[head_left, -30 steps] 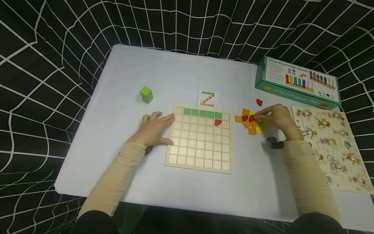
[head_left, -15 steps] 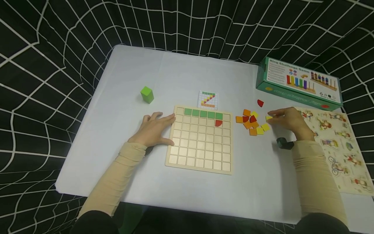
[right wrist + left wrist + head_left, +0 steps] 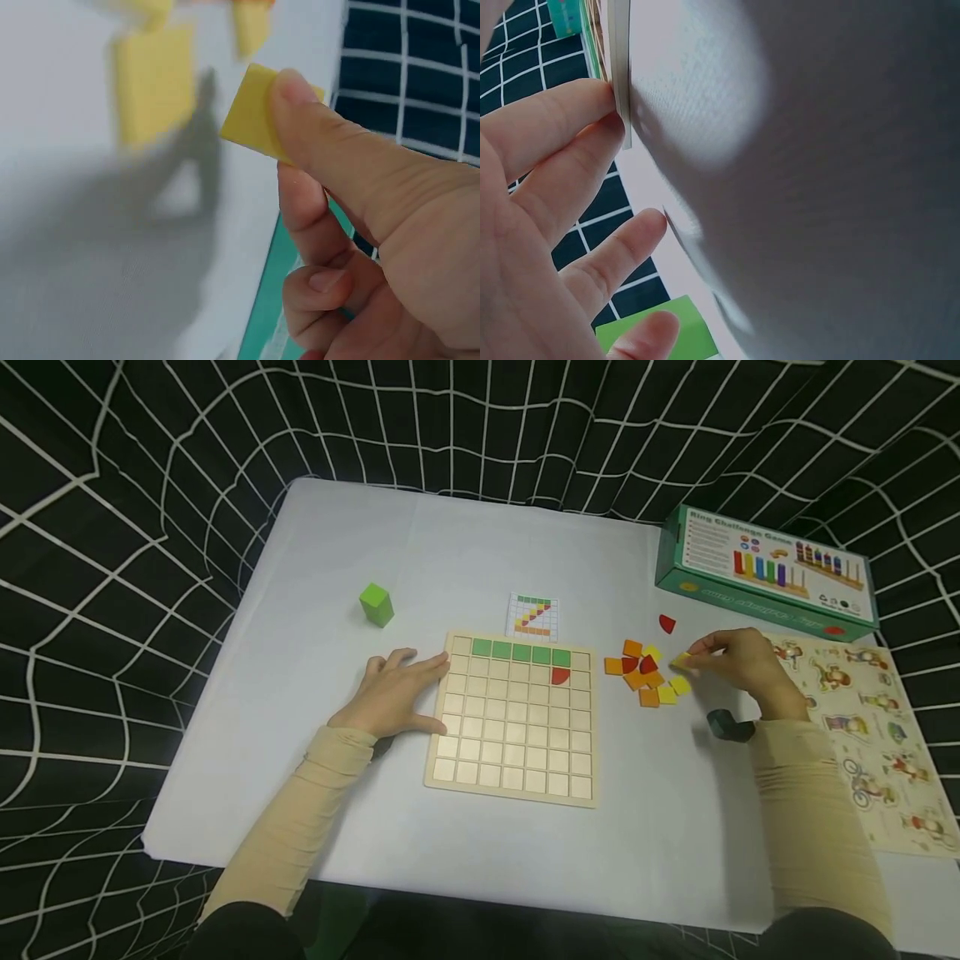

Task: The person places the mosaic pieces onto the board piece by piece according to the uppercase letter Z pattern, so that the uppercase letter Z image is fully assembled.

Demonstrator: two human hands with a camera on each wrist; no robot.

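Moved since a second ago: the right hand (image 3: 738,662) has gone from the red pieces in the pile to just right of the pile, and now has a flat yellow square tile (image 3: 251,112).
Yellow tile: raised off the table, tilted, its shadow falling on the surface in the right wrist view.
Right hand: thumb and forefinger pinch the tile; the other fingers curl below.
Pile: orange square tiles (image 3: 648,697), yellow squares (image 3: 667,695) and two red quarter-circle pieces (image 3: 628,666), just off the board's right edge, partly overlapping.
Stray red piece: one red quarter-circle (image 3: 667,624), beyond the pile, toward the table's far edge.
Grid board: pale wooden square board (image 3: 513,731), mid-table; five green square tiles (image 3: 521,651) sit in its far row, a red quarter-circle (image 3: 560,676) in the cell below the rightmost.
Left hand (image 3: 386,689): fingers spread apart, fingertips touching the board's left edge.
Pattern card: small white printed card (image 3: 533,617) at the board's far edge.
Green block: upright (image 3: 377,605), off the board's far left corner.
Table (image 3: 315,552): white-covered; green "Ring Challenge Game" carton (image 3: 765,572) at the far right corner, pale picture puzzle (image 3: 862,743) along the right edge.
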